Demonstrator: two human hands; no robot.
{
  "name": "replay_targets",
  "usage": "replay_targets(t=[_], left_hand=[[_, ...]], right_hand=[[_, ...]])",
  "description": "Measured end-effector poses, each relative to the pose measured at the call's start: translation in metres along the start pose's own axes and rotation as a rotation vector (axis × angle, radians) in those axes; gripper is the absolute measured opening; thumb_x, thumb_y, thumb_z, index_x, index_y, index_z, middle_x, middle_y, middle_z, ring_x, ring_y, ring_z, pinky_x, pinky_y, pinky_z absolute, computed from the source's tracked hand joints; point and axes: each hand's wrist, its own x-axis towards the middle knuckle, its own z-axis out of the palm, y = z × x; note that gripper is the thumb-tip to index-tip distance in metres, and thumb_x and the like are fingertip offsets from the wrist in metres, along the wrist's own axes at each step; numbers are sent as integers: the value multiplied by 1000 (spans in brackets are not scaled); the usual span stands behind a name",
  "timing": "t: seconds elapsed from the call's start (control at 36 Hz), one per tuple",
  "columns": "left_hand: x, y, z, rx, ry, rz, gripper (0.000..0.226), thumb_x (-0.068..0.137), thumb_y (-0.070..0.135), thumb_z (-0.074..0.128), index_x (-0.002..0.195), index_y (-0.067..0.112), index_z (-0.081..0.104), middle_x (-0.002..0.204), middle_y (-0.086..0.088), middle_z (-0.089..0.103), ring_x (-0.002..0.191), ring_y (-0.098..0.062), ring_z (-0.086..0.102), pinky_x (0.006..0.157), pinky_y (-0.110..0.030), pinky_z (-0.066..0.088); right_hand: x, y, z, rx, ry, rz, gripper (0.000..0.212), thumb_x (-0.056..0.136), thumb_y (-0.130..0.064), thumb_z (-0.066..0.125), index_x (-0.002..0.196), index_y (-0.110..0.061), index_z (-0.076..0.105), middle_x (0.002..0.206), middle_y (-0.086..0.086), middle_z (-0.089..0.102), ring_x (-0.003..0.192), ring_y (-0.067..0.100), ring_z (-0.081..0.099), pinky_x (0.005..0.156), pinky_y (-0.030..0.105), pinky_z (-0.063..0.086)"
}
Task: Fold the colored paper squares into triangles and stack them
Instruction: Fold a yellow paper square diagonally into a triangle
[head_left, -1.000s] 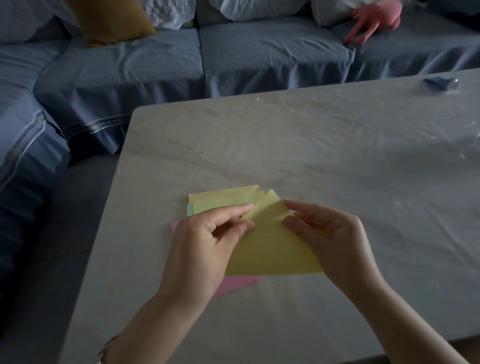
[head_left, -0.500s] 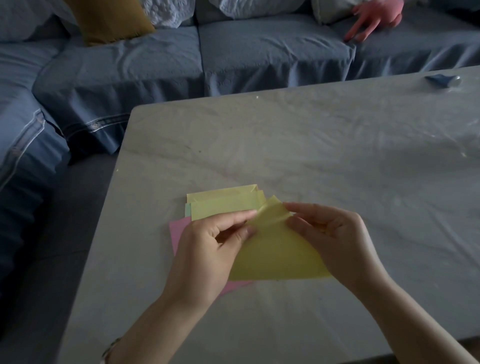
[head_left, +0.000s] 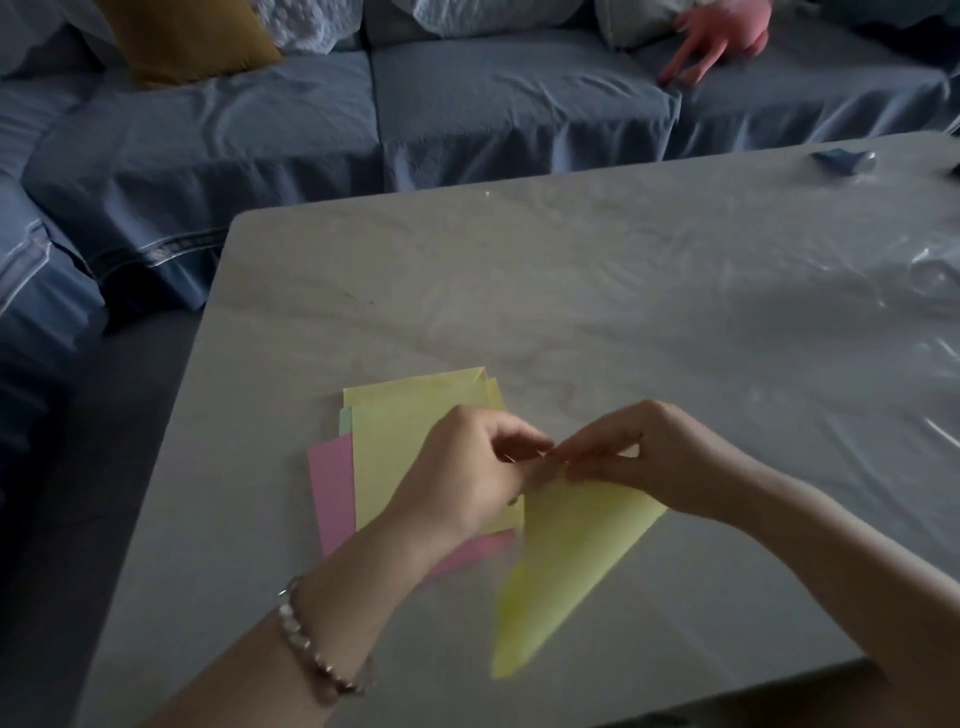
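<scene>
Pinching the upper corner of a yellow sheet (head_left: 566, 561), the left hand (head_left: 467, 467) and right hand (head_left: 660, 457) meet fingertip to fingertip above the table (head_left: 571, 291). The sheet hangs tilted, with its blurred lower tip pointing toward the near table edge. A stack of flat squares (head_left: 400, 441) lies on the table, partly under the left hand: yellow on top, with a green edge and a pink sheet (head_left: 332, 488) showing at its left. A beaded bracelet (head_left: 311, 654) circles the left wrist.
</scene>
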Motion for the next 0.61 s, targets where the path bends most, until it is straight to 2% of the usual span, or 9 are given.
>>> replay_targets(t=[0.08,0.17,0.19,0.25,0.31,0.36,0.44,0.53,0.61], left_hand=[[12,-8,19,-5,-98,-76,12,71,10,76,81,18,74,69,-3,70,54,-10,55,51,-23,46],[22,-20,37,-35,-62,-135,13,71,5,74,82,10,74,60,-2,66,48,-7,55,48,-21,47],[25,-24,43,-22,-13,-148,12,71,6,74,82,9,74,60,-4,66,48,-9,55,51,-23,49],[30,-35,54,26,103,-178,9,72,10,73,81,10,74,62,-10,68,49,-12,56,58,-23,49],[33,-45,61,47,185,-213,4,73,12,73,78,11,74,64,-6,68,51,-12,58,61,-21,48],[35,-55,63,40,241,-269,5,74,14,72,80,14,73,69,-2,68,61,-15,62,62,-23,50],[38,-64,61,83,305,-330,14,74,13,71,88,13,73,85,-2,71,81,-16,65,73,-23,49],[41,-67,58,139,310,-332,9,74,14,71,82,14,73,82,-1,72,81,-16,66,70,-21,47],[42,-68,53,235,267,-297,8,74,12,69,81,15,72,82,-1,71,80,-16,65,70,-22,48]], right_hand=[[8,8,-11,-244,-143,-34,17,77,-22,72,89,-33,74,88,-10,71,70,-2,57,68,9,40],[16,20,-14,-456,-222,-51,18,82,-26,67,97,-34,71,95,-11,69,84,3,56,72,14,38],[18,24,-11,-542,-176,-91,16,83,-27,65,96,-34,71,95,-11,69,89,7,58,78,17,37],[20,38,-4,-696,35,-216,14,77,-27,66,88,-28,73,92,-9,70,94,16,62,91,23,35],[15,51,8,-668,210,-227,17,72,-27,64,86,-24,73,97,-3,70,100,19,63,97,30,36],[8,58,24,-590,259,-189,17,76,-25,61,87,-21,73,102,1,69,102,23,63,96,35,41],[-5,70,51,-590,219,-162,28,83,-32,47,85,-22,74,104,-1,70,101,20,64,93,42,44],[-13,83,68,-634,133,-107,34,85,-36,41,87,-26,73,105,-7,69,103,16,64,93,38,45],[-17,90,73,-653,107,-54,34,83,-35,39,87,-27,72,103,-11,69,102,13,64,92,39,45]])
